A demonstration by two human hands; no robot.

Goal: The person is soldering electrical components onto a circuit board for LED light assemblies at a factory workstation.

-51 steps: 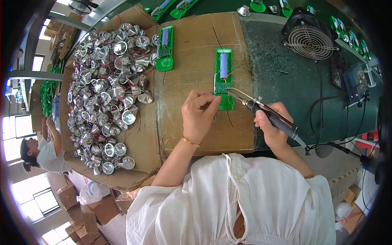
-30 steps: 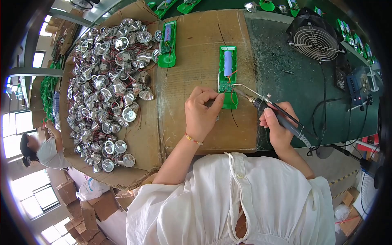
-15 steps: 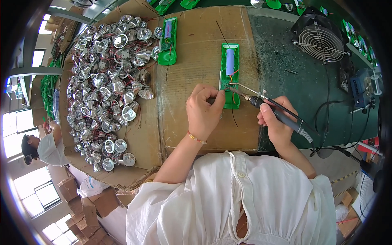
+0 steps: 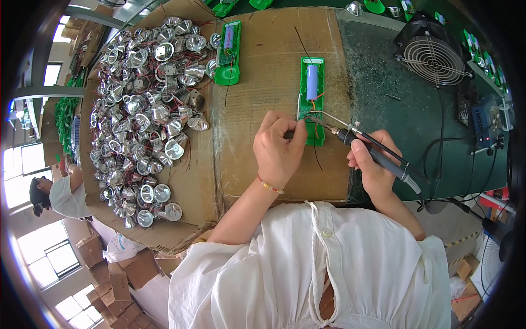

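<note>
A green plastic housing (image 4: 320, 104) lies on the cardboard in front of me, holding a purple cylindrical battery (image 4: 312, 82) and a small green circuit board with red and orange wires. My left hand (image 4: 280, 141) is pinched at the housing's left edge beside the board; whatever its fingertips grip is too small to make out. In my right hand (image 4: 377, 164) is a soldering iron (image 4: 378, 157), held like a pen, with a thin metal tube running along it. Its tip points left, at the circuit board close to my left fingertips. Dark wires stick out beyond the housing's ends.
To the left, a cardboard box (image 4: 200, 181) holds a heap of silver reflector cups (image 4: 143, 120) with wires. Another green housing (image 4: 228, 55) with a battery lies by it. A black fan (image 4: 431, 57) and a blue device (image 4: 485, 126) stand right. A person (image 4: 66, 192) is far left.
The picture has shifted slightly, with the housing and hands appearing a little farther right. Both hands and the iron keep nearly the same place at the circuit board.
</note>
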